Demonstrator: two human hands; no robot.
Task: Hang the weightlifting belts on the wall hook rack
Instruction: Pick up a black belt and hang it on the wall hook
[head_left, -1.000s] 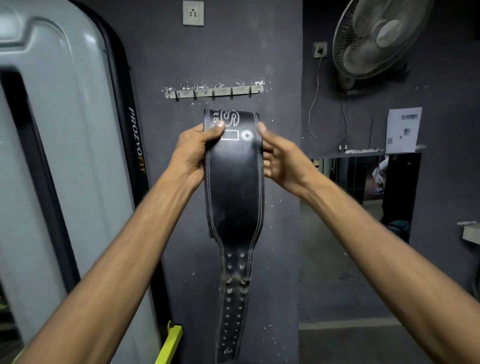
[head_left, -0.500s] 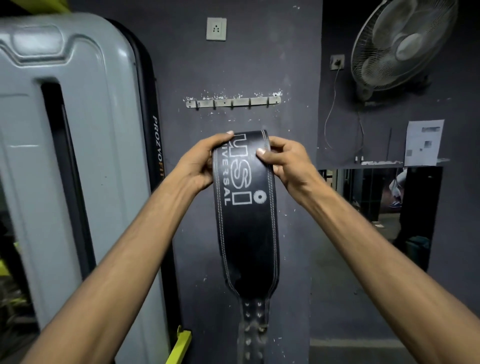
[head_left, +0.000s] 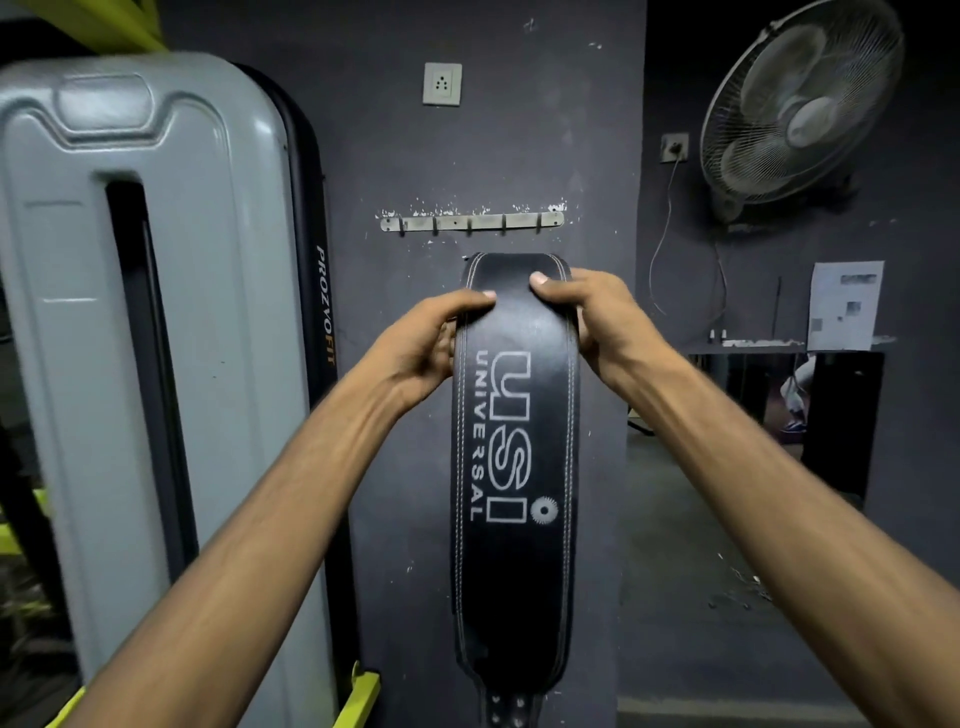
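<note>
A black leather weightlifting belt (head_left: 517, 561) with white stitching and USI UNIVERSAL lettering hangs vertically in front of the dark wall. My left hand (head_left: 426, 343) grips its upper left edge and my right hand (head_left: 592, 317) grips its upper right edge, thumbs on the front. The belt's top bends over away from me. The metal wall hook rack (head_left: 471, 222) with several small bare hooks is fixed to the wall just above the belt's top. The belt's punched strap end runs out of the frame's bottom.
A tall grey gym machine cover (head_left: 156, 338) stands to the left, close to the rack. A wall socket (head_left: 442, 83) sits above the rack. A wall fan (head_left: 795, 104) and a paper notice (head_left: 844, 304) are at the right, past the wall corner.
Both hands have shifted along the belt, so more of its wide lettered part hangs below them. The view tilted up; the belt's top stays just under the rack.
</note>
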